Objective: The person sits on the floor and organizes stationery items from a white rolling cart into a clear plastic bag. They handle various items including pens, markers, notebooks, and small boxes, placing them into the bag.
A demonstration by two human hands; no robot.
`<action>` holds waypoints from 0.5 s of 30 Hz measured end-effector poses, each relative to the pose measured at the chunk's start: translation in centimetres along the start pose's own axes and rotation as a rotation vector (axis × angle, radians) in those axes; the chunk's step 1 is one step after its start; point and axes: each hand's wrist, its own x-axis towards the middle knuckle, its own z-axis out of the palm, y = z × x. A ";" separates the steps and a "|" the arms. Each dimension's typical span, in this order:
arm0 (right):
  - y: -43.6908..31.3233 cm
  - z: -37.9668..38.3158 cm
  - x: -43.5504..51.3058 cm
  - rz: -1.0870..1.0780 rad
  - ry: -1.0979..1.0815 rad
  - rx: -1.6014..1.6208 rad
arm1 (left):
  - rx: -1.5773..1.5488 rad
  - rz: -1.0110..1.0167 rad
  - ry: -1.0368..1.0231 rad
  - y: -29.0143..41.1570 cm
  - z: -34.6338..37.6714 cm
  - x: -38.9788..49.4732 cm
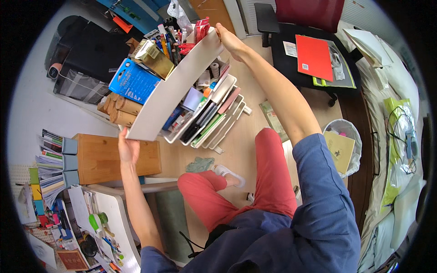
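Observation:
A white tiered storage cart [177, 88] stands before me, its lower trays [222, 126] showing below the top one. My left hand [129, 150] grips the near left corner of the top tray, and my right hand [229, 42] holds its far right corner. Inside the top tray are cork rolls [123, 111], a blue blister pack [135, 80], a gold box [153, 58] and many pens [167, 41]. Lower down, notebooks [208, 123] and small bottles [208, 91] fill the trays. A caster [248, 110] shows at the cart's foot.
A black office chair [280, 65] bears a red folder [313, 58]. To my right are a lined waste bin [356, 150] and a bed [375, 112]. On the left, a wooden cabinet [116, 153] adjoins a cluttered white desk [116, 211]. A green cloth [199, 164] lies on the floor.

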 end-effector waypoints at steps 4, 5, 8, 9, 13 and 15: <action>0.8 -0.3 -0.4 -0.049 0.120 0.037 | -0.088 -0.032 -0.139 0.6 -3.3 6.5; 0.5 0.4 -1.1 -0.036 0.079 0.031 | -0.108 -0.056 -0.154 1.0 -4.7 7.4; -0.7 1.5 -3.1 -0.018 0.022 0.016 | -0.125 -0.056 -0.080 1.5 -6.1 9.1; -0.4 1.8 -3.3 -0.021 0.049 0.010 | -0.128 -0.045 -0.061 1.6 -6.2 9.6; 0.4 1.8 -4.5 -0.096 0.023 -0.042 | -0.162 -0.040 -0.046 1.0 -7.1 10.2; 0.8 2.1 -4.4 -0.057 0.047 -0.024 | -0.156 -0.033 -0.066 0.9 -7.6 9.8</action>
